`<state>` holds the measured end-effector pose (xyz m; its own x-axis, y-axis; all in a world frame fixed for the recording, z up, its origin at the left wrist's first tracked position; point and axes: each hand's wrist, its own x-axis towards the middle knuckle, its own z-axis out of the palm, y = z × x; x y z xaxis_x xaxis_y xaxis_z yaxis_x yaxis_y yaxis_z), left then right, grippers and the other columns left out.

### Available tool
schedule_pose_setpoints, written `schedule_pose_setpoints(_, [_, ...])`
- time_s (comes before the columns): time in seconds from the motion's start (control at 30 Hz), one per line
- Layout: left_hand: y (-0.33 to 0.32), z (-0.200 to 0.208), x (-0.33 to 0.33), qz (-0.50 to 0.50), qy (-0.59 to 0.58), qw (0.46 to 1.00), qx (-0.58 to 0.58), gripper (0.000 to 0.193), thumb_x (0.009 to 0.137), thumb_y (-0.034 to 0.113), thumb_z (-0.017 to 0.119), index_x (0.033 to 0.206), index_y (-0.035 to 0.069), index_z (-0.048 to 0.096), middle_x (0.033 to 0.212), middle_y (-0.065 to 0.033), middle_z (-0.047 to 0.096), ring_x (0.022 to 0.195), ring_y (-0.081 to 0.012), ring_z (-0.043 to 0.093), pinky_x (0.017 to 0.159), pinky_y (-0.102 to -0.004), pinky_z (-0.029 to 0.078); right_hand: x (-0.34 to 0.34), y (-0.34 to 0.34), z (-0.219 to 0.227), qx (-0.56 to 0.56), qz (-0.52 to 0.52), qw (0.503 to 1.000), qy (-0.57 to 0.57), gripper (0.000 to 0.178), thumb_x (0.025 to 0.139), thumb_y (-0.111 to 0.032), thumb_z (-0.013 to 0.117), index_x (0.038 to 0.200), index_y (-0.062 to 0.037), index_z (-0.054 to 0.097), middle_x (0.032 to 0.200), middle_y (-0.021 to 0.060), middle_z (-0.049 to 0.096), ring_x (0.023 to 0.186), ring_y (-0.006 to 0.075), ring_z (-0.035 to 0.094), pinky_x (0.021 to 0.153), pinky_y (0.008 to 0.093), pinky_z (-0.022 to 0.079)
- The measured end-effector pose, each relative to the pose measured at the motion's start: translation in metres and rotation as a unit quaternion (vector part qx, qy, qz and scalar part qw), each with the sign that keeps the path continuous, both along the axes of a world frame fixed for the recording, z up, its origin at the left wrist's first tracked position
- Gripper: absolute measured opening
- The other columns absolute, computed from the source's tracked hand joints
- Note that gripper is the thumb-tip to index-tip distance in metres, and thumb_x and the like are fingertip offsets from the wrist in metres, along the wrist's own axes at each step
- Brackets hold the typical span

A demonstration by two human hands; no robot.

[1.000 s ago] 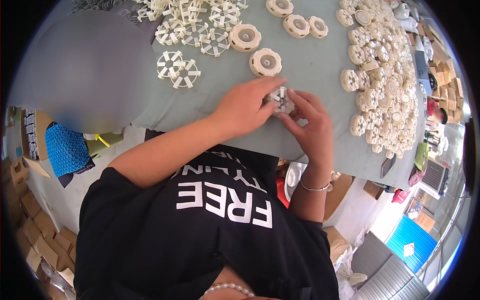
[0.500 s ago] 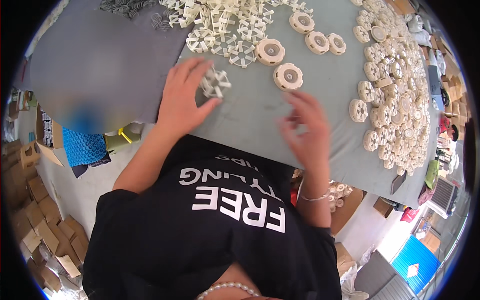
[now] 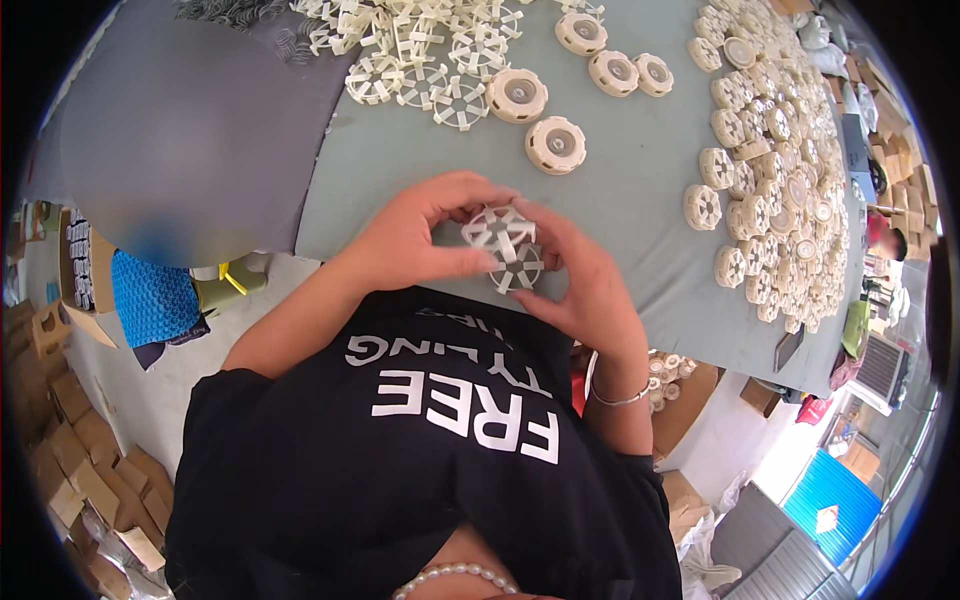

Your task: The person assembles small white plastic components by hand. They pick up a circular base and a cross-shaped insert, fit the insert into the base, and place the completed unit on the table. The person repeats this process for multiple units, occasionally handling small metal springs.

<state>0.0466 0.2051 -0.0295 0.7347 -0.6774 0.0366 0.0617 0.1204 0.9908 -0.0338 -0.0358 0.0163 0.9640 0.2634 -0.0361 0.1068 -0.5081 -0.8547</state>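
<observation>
Both my hands meet just above the table's near edge, around two white spoked plastic rings. My left hand (image 3: 425,235) is closed on the upper spoked ring (image 3: 498,228), its thumb along the near side. The lower spoked ring (image 3: 519,270) sits against it, slightly nearer me, with my right hand (image 3: 585,275) closed about its right side. Whether the two rings are joined cannot be made out. Beyond my hands lie a cream round housing (image 3: 556,146) with a grey centre and another such housing (image 3: 518,95).
A heap of loose spoked rings (image 3: 405,45) lies at the far side, with dark coiled parts (image 3: 270,15) to its left. Many cream round pieces (image 3: 765,190) cover the table's right side. A blurred grey patch (image 3: 190,140) hides the left. A box (image 3: 690,410) stands below the edge.
My left hand has moved right with a spoked ring, and my right hand has come left to meet it. Both hands now hold rings together. The whole view has shifted slightly.
</observation>
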Motion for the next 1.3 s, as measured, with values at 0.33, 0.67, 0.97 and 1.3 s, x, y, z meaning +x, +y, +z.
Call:
schedule_pose_setpoints(0.33, [-0.021, 0.013, 0.03, 0.253, -0.46, 0.795, 0.303, 0.06, 0.081, 0.032, 0.089, 0.134, 0.013, 0.069, 0.139, -0.0108, 0.063, 0.11, -0.0322, 0.068, 0.093, -0.0403, 0.057, 0.086, -0.062, -0.026, 0.252, -0.28, 0.924, 0.069, 0.045, 0.092, -0.011, 0.081, 0.133, 0.0046, 0.069, 0.098, 0.0015, 0.068, 0.087, 0.0073, 0.059, 0.074, 0.0249, 0.05])
schedule_pose_setpoints(0.67, [-0.09, -0.008, 0.024, 0.161, -0.345, 0.874, 0.301, 0.066, 0.085, 0.031, 0.086, 0.143, 0.015, 0.059, 0.137, -0.0072, 0.058, 0.101, -0.03, 0.071, 0.078, -0.0395, 0.06, 0.039, -0.075, -0.04, -0.125, -0.293, 0.942, -0.108, 0.057, 0.083, -0.011, 0.086, 0.137, -0.0056, 0.071, 0.116, 0.0039, 0.065, 0.079, 0.0106, 0.058, 0.073, 0.0285, 0.053])
schedule_pose_setpoints(0.97, [-0.035, 0.01, -0.026, 0.074, -0.185, 0.946, 0.256, 0.074, 0.081, 0.024, 0.092, 0.146, 0.011, 0.06, 0.135, -0.0076, 0.057, 0.079, -0.017, 0.064, 0.075, -0.0304, 0.057, 0.011, -0.066, -0.022, -0.05, -0.232, 0.971, -0.036, 0.06, 0.076, -0.008, 0.089, 0.133, -0.0052, 0.071, 0.118, 0.0082, 0.066, 0.08, 0.0141, 0.063, 0.076, 0.0301, 0.055])
schedule_pose_setpoints(1.3, [-0.023, 0.012, -0.022, 0.071, -0.088, 0.979, 0.172, 0.054, 0.1, 0.024, 0.076, 0.146, 0.003, 0.058, 0.137, -0.0131, 0.056, 0.083, -0.0157, 0.066, 0.075, -0.0299, 0.057, 0.007, -0.009, 0.002, -0.06, -0.025, 0.992, -0.106, 0.059, 0.079, 0.001, 0.082, 0.135, -0.0061, 0.069, 0.131, 0.013, 0.065, 0.114, 0.0347, 0.067, 0.094, 0.0426, 0.056])
